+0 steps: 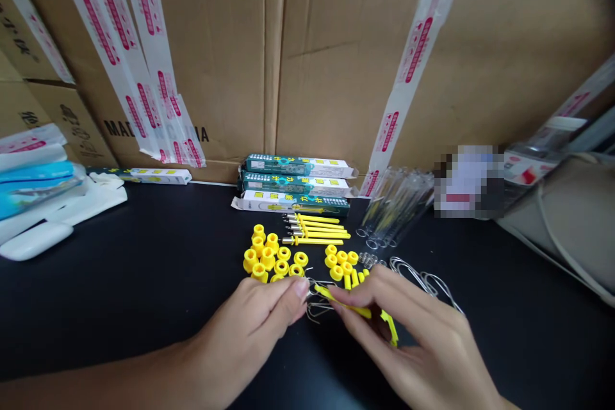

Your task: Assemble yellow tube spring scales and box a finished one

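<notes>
My left hand is closed in a pinch, thumb pressed against the fingers, on a small silvery piece mostly hidden by the fingertips. Facing it, my right hand pinches a yellow plastic strip whose tip points at that metal piece. A second yellow plastic part shows beneath the right fingers; whether it is held cannot be made out. Thin bent wire hooks lie between and below the fingertips. Just beyond are yellow collars, small yellow caps and short yellow pegs.
Several yellow rods with silvery ends lie behind the caps, before three stacked printed boxes. To the right are clear tubes, small springs, wire loops and a bottle. Large cartons wall the back.
</notes>
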`<state>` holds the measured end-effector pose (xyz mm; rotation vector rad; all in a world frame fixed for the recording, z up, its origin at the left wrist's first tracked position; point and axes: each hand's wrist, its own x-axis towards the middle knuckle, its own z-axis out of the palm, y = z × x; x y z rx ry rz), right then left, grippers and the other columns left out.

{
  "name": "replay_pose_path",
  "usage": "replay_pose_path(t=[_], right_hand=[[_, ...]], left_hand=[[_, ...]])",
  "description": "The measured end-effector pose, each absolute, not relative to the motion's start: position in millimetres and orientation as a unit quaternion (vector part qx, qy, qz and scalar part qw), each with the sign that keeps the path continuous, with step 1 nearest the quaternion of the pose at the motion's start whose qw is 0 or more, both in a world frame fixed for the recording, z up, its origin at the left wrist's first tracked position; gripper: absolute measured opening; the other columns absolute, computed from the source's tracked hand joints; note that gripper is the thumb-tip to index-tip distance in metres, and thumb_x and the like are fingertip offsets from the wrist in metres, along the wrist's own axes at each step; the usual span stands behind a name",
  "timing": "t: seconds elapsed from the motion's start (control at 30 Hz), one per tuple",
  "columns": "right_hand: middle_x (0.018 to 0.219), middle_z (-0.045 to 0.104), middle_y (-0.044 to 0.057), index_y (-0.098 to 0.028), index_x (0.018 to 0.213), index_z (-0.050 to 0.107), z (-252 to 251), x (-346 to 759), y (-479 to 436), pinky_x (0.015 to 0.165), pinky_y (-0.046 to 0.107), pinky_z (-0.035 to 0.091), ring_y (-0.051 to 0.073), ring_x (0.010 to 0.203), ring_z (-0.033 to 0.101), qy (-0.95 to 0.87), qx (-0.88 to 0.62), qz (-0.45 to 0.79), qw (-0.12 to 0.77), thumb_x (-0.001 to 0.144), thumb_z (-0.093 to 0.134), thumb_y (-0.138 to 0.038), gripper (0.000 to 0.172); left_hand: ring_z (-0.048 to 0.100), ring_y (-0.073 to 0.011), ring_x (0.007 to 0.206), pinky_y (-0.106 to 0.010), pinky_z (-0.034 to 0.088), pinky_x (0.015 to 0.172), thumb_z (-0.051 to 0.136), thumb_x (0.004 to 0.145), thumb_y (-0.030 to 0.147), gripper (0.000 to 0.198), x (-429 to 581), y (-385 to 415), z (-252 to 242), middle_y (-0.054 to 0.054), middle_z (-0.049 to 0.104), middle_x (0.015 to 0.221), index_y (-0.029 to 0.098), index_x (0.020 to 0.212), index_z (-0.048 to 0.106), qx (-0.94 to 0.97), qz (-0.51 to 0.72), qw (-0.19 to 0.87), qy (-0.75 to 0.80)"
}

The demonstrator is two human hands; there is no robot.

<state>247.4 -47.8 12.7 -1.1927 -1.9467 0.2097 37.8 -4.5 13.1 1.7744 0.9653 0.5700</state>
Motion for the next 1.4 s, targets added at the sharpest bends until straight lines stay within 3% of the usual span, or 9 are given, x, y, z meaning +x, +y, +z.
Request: replay_pose_path(t=[0.23,0.4,0.67,0.87,1.03,1.23,1.4], right_hand=[[0.079,0.077,-0.001,-0.025,0.088,0.071,18,248,-41,0.063,0.022,0.058,0.016,0.063,0.072,-0.737,-0.507,0.174,0.412,0.098,0.07,-0.032,0.012],[0.091,0.079,-0.002,-0.028,0.096,0.072,16,249,-39,0.074,0.022,0.057,0.017,0.081,0.075,-0.732,-0.492,0.138,0.451,0.097,0.069,-0.021,0.007],[0.1,0.075,-0.001,-0.03,0.101,0.071,11,250,-37,0.082,0.024,0.054,0.017,0.095,0.071,-0.71,-0.482,0.235,0.456,0.101,0.065,-0.024,0.009],[0.089,0.074,0.0,-0.029,0.085,0.078,23,249,-35,0.074,0.021,0.056,0.016,0.084,0.069,-0.624,-0.482,0.342,0.511,0.092,0.076,-0.033,0.008],[0.083,0.072,0.0,-0.027,0.089,0.079,31,245,-38,0.062,0.018,0.056,0.012,0.067,0.065,-0.536,-0.468,0.453,0.536,0.083,0.085,-0.037,0.013],[0.088,0.071,-0.002,-0.029,0.089,0.079,29,245,-39,0.066,0.015,0.054,0.01,0.073,0.064,-0.49,-0.449,0.51,0.545,0.081,0.089,-0.034,0.014],[0.092,0.073,-0.002,-0.029,0.091,0.079,27,251,-39,0.074,0.016,0.053,0.012,0.084,0.065,-0.474,-0.471,0.501,0.55,0.082,0.088,-0.037,0.015]], left_hand=[[0.048,-0.0161,0.068,-0.028,0.035,0.066,0.033,0.108,0.045,0.043,34,-4,15,0.004,0.051,0.072,0.023,0.077,0.053,0.776,0.228,0.437,0.393],[0.047,-0.0138,0.059,-0.025,0.034,0.059,0.051,0.102,0.042,0.018,33,-5,17,0.01,0.049,0.065,0.026,0.103,0.059,0.779,0.214,0.441,0.39],[0.053,-0.0113,0.057,-0.022,0.039,0.059,0.05,0.103,0.036,0.017,34,-5,15,0.01,0.055,0.063,0.024,0.094,0.057,0.785,0.216,0.458,0.357],[0.059,-0.0104,0.059,-0.021,0.043,0.064,0.052,0.102,0.034,0.02,35,-6,17,0.009,0.062,0.065,0.023,0.088,0.06,0.796,0.219,0.442,0.351],[0.059,-0.0104,0.059,-0.021,0.043,0.062,0.057,0.099,0.031,0.017,35,-5,17,0.008,0.063,0.065,0.022,0.087,0.064,0.796,0.257,0.414,0.361],[0.061,-0.0106,0.058,-0.019,0.045,0.058,0.058,0.098,0.03,0.013,35,-5,14,0.007,0.066,0.067,0.022,0.091,0.065,0.786,0.285,0.393,0.383],[0.063,-0.0114,0.053,-0.021,0.045,0.054,0.064,0.095,0.032,0.014,34,-9,10,0.006,0.074,0.073,0.024,0.103,0.071,0.821,0.273,0.318,0.388]])
